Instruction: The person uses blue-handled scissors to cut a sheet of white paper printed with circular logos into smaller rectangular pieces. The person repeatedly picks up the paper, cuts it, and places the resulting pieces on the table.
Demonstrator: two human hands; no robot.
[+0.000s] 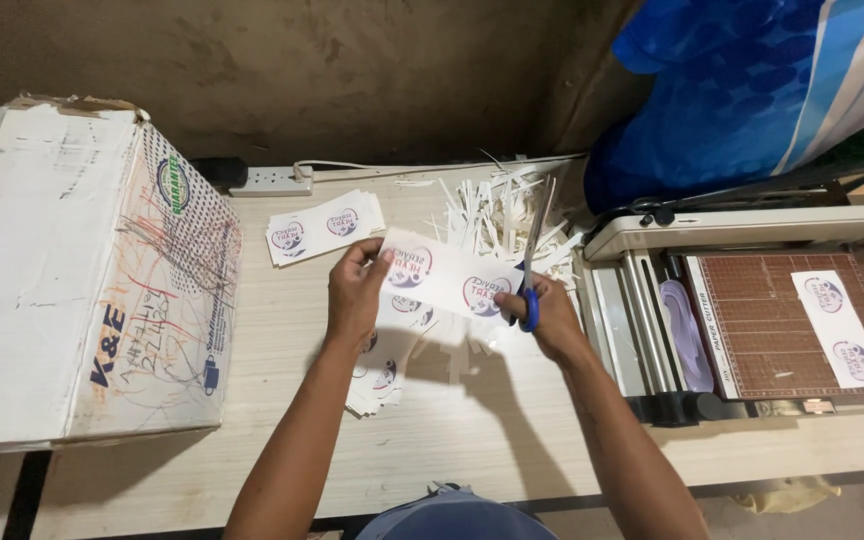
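Printed paper strip (442, 280): white, with round logos, held above the middle of the bench (472, 440), between both hands.
Left hand (354, 295): fingers closed on the strip's left end, thumb on top.
Right hand (552, 318): closed through the blue handles of scissors (531, 265), blades pointing toward the far edge, at the strip's right end.
Cut stacks: one pile (324, 227) near the far edge; another (380, 375) under the left hand.
Paper offcuts (492, 210): heaped beyond the scissors.
Cardboard box (82, 270): left end.
Paper cutter (752, 320): right end.
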